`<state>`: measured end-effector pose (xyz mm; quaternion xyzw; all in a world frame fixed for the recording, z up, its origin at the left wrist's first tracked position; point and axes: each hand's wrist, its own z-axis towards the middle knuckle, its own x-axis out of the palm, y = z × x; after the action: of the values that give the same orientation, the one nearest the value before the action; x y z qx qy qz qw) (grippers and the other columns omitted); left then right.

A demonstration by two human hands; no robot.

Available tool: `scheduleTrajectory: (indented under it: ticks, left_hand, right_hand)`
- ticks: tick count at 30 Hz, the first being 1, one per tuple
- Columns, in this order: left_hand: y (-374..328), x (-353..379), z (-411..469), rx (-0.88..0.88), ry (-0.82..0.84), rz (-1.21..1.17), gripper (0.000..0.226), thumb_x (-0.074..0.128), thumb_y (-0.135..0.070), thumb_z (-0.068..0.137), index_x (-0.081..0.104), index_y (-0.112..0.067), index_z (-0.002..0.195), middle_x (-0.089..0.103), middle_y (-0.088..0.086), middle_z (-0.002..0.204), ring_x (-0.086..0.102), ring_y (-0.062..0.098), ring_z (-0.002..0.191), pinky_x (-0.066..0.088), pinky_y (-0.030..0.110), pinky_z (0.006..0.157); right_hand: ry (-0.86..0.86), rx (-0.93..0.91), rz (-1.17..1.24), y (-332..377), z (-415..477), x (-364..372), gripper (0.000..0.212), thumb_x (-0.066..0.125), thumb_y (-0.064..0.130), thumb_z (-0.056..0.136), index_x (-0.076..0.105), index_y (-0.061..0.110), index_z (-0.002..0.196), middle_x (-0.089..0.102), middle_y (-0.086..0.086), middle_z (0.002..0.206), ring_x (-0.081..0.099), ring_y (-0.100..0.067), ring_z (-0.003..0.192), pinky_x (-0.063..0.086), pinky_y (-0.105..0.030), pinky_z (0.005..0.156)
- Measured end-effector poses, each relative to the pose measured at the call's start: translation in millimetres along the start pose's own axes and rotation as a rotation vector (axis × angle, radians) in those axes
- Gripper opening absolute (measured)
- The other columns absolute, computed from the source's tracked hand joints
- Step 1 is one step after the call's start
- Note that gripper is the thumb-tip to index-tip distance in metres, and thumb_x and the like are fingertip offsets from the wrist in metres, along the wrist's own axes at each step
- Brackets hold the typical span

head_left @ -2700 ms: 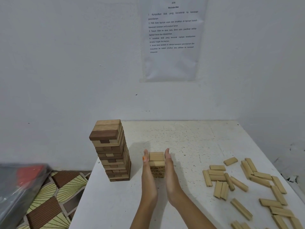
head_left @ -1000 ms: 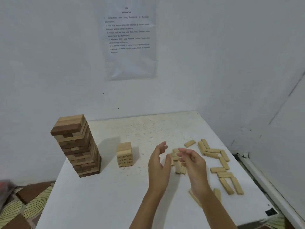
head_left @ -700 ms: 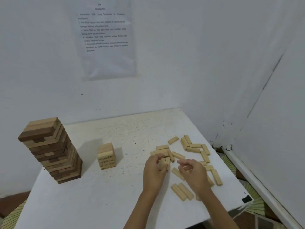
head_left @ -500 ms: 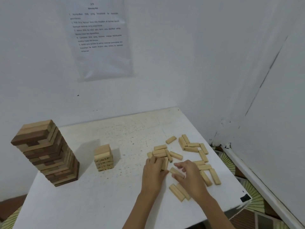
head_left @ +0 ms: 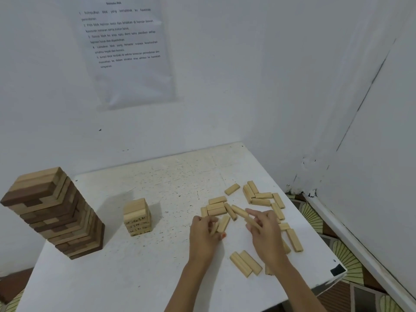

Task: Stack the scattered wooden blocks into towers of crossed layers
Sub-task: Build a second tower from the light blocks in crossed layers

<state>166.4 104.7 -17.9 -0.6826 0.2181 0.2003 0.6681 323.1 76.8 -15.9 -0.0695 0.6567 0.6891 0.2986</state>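
A small light tower [head_left: 136, 216] of crossed layers stands mid-table. Right of it lie several scattered light wooden blocks [head_left: 262, 198]. My left hand [head_left: 203, 235] grips blocks [head_left: 222, 224] at the near edge of that scatter. My right hand [head_left: 265, 233] pinches one block [head_left: 251, 221] just above the table, with another block [head_left: 239, 211] lying right beyond its fingertips. A pair of blocks [head_left: 245, 263] lies side by side between my wrists.
A tall tower [head_left: 54, 212] of mixed dark and light blocks stands at the table's left edge. The white table [head_left: 135, 278] ends close to the right of the scatter, with a wall corner and patterned floor [head_left: 315, 219] beyond. A printed sheet [head_left: 126, 48] hangs on the wall.
Both hands left the small tower and moved right to the scattered blocks. The view swung right with them. Each hand has closed its fingers on blocks from the scatter.
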Motion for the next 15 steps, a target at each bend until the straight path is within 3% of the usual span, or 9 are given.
scheduleTrajectory:
  ticks: [3, 6, 9, 12, 15]
  left_hand:
    - [-5, 1, -1, -0.004, -0.021, -0.100, 0.030, 0.081, -0.010, 0.074, 0.061, -0.024, 0.092, 0.053, -0.002, 0.095, 0.051, 0.008, 0.081, 0.040, 0.006, 0.067]
    - [-10, 3, -1, -0.023, -0.055, -0.222, 0.031, 0.084, -0.010, 0.069, 0.061, -0.023, 0.084, 0.062, 0.000, 0.087, 0.053, 0.011, 0.074, 0.042, 0.012, 0.061]
    - [-14, 3, -2, -0.043, -0.100, -0.368, 0.030, 0.086, -0.007, 0.066, 0.065, -0.015, 0.085, 0.063, 0.001, 0.080, 0.049, 0.009, 0.068, 0.042, 0.012, 0.058]
    - [-13, 3, -3, -0.066, -0.143, -0.409, 0.028, 0.086, -0.008, 0.066, 0.068, -0.016, 0.086, 0.064, -0.001, 0.079, 0.051, 0.010, 0.069, 0.043, 0.013, 0.059]
    - [-7, 0, -5, -0.104, -0.141, -0.429, 0.026, 0.085, -0.009, 0.067, 0.071, -0.017, 0.088, 0.065, 0.002, 0.081, 0.052, 0.011, 0.071, 0.045, 0.014, 0.059]
  right_hand:
    - [0.020, 0.037, 0.033, 5, 7, -3, 0.034, 0.048, -0.011, 0.092, 0.058, 0.020, 0.100, 0.039, 0.000, 0.097, 0.053, -0.009, 0.075, 0.044, -0.007, 0.071]
    - [0.092, 0.056, 0.039, 7, 14, -1, 0.017, 0.054, 0.003, 0.094, 0.054, 0.018, 0.102, 0.040, -0.001, 0.105, 0.049, -0.007, 0.072, 0.040, -0.005, 0.064]
    - [0.165, 0.020, -0.061, 4, 18, 6, 0.024, 0.065, 0.016, 0.090, 0.053, 0.025, 0.108, 0.041, 0.007, 0.111, 0.047, 0.000, 0.091, 0.039, -0.002, 0.069]
    - [0.126, 0.013, -0.200, 3, 20, 14, 0.024, 0.066, 0.024, 0.090, 0.059, 0.020, 0.112, 0.048, 0.007, 0.115, 0.052, -0.005, 0.095, 0.044, -0.014, 0.077]
    - [0.034, 0.033, -0.290, 6, 21, 20, 0.016, 0.065, 0.027, 0.091, 0.065, 0.016, 0.103, 0.053, 0.002, 0.111, 0.059, -0.015, 0.086, 0.051, -0.028, 0.071]
